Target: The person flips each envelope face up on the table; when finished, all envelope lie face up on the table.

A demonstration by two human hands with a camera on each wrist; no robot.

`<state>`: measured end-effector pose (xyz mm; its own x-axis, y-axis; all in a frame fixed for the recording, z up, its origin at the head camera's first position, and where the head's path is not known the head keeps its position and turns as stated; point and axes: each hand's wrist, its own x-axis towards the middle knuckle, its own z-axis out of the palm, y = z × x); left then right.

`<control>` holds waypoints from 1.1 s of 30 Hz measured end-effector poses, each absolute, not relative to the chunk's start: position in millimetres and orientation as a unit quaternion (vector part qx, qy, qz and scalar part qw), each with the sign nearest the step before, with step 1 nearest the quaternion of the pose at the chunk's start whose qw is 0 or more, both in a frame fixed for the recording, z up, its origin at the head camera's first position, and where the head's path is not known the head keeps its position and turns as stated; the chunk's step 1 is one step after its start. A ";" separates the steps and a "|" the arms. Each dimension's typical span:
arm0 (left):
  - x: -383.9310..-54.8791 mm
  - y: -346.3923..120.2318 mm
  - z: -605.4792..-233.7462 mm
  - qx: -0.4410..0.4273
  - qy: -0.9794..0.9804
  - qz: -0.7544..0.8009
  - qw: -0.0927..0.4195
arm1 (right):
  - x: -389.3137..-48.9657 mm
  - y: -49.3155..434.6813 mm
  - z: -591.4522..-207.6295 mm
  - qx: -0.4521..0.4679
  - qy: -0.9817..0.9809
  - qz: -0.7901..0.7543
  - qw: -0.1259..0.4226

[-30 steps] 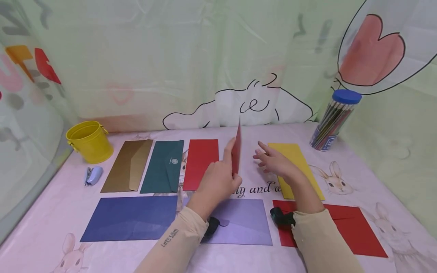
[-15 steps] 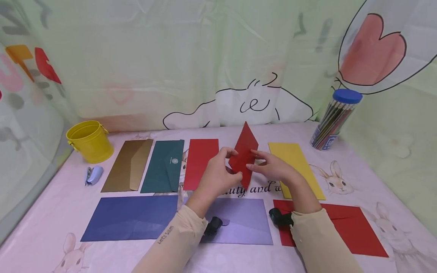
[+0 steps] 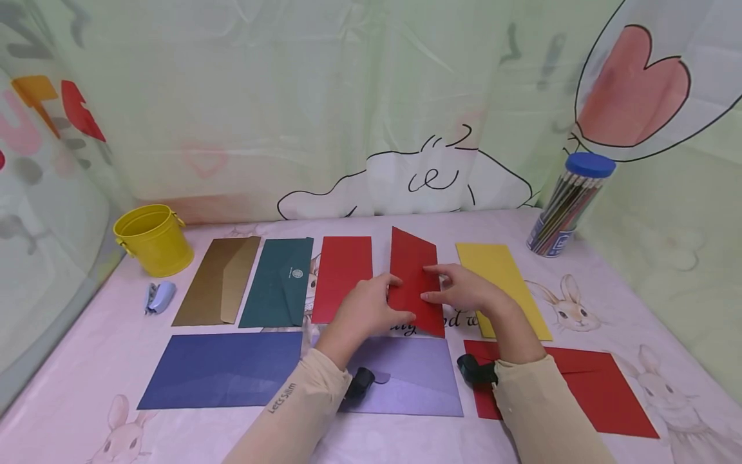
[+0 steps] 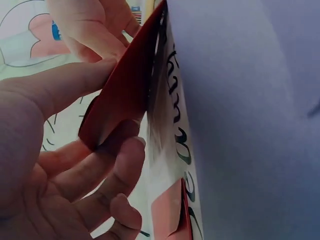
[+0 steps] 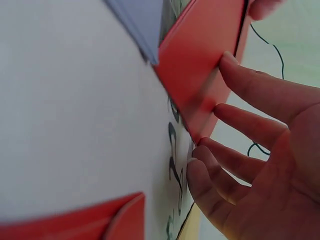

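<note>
A red envelope [image 3: 413, 274] stands tilted above the middle of the table, its face turned toward me. My left hand [image 3: 365, 306] pinches its left edge. In the left wrist view, the left thumb lies against the envelope [image 4: 125, 80], with the other fingers curled at its far edge. On the right side, my right hand [image 3: 469, 290] touches the envelope's face with thumb and forefinger tips. The right wrist view shows these fingers [image 5: 250, 125] fairly straight, spread along the envelope's edge. Just below both hands lies a lilac envelope [image 3: 411, 380], partly covered by the left wrist.
Gold [image 3: 217, 280], green [image 3: 275, 283], red [image 3: 342, 277] and yellow [image 3: 498, 283] envelopes lie in the back row. Blue [image 3: 226, 370] and red [image 3: 603, 386] ones lie in front. A yellow bucket [image 3: 153, 241], a small stapler [image 3: 158, 298] and a pencil jar [image 3: 570, 206] stand around.
The envelope, edge-on a second ago in the left hand, has turned its face toward me and come lower. The right hand has moved left from beside it onto its right side.
</note>
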<state>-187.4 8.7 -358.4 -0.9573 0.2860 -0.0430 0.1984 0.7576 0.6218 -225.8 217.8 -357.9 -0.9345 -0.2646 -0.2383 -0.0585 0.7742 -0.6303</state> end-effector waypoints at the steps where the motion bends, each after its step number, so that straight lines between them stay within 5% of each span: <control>1: -187.3 8.7 -359.6 0.131 0.937 0.316 0.071 | -226.0 217.8 -358.2 -0.090 0.929 -0.321 0.159; 33: -184.1 13.8 -373.2 0.162 0.969 0.179 0.054 | -225.7 213.1 -363.7 -0.088 0.955 -0.240 0.153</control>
